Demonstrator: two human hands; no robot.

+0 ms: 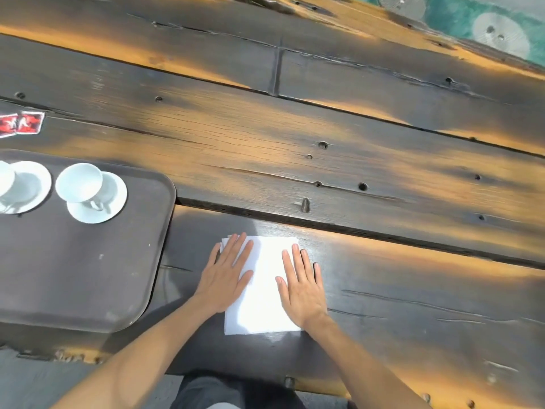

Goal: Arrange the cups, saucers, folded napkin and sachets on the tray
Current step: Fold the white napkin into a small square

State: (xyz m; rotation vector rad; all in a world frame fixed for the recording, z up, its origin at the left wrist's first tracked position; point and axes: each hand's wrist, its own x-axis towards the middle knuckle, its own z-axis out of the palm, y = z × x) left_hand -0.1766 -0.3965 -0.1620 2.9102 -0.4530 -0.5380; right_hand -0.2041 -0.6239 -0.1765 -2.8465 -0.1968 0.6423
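Note:
A white folded napkin [264, 293] lies flat on the wooden table [295, 137] near its front edge. My left hand [227, 273] presses flat on the napkin's left side with straight fingers. My right hand [300, 284] lies flat along the right edge, its outer fingers on the wood. To the left sits a dark brown tray [82, 276]. It carries a white cup [79, 182] on a saucer [113, 202], and a second cup [4, 178] on a saucer [31, 187] at the frame's left edge. Two red sachets [22, 124] lie on the table behind the tray.
The table is dark planks with orange patches, knots and gaps between the boards. Beyond its far right edge is a green floor [460, 16] with pale round patches. My lap [236, 394] shows at the bottom.

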